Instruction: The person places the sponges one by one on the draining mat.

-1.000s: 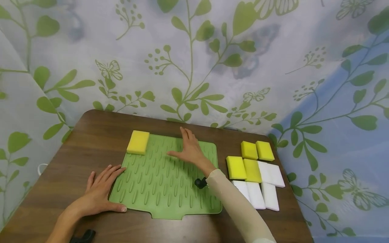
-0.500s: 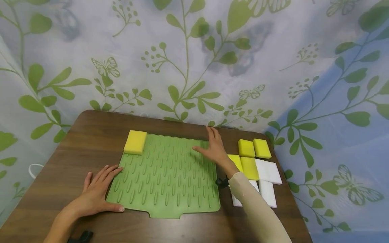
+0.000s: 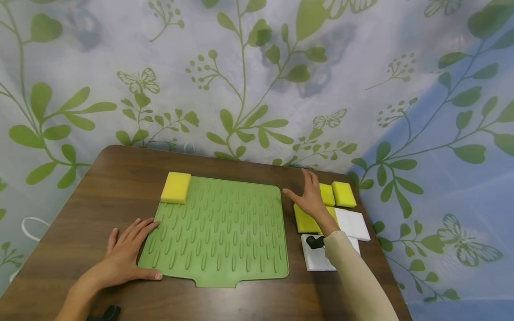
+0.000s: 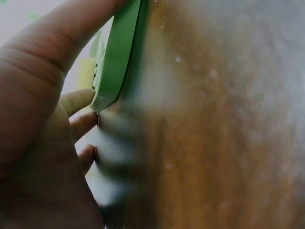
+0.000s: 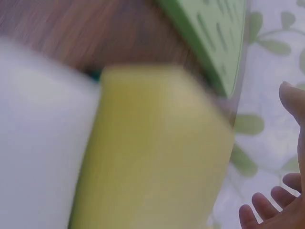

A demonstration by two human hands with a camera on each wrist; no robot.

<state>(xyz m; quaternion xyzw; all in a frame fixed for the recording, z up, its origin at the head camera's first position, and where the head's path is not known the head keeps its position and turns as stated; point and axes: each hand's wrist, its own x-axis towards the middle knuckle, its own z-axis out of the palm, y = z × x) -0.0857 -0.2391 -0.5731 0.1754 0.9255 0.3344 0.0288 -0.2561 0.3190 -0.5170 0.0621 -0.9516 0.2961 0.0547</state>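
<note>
A green ridged mat (image 3: 225,232) with a front tab lies on the table. One yellow sponge (image 3: 176,187) sits on its back left corner. My left hand (image 3: 124,258) rests at the mat's left edge, fingers spread, fingertips and thumb right at the border. In the left wrist view, its fingers (image 4: 83,125) reach the mat's green side (image 4: 121,47). My right hand (image 3: 312,196) hovers over the yellow sponges (image 3: 307,219) to the mat's right, thumb and fingers apart, holding nothing. It partly hides them. The right wrist view has a blurred yellow sponge (image 5: 152,152) close up.
White sponges (image 3: 353,224) lie beside and in front of the yellow ones, partly covered by my right forearm. Another yellow sponge (image 3: 343,194) is at the back right. A leaf-patterned curtain (image 3: 257,80) hangs behind the brown table (image 3: 132,174). A white cable (image 3: 30,227) loops at the left.
My right hand has moved right, from above the mat to above the sponge group, staying empty with fingers apart. The left hand keeps its place at the mat's edge.
</note>
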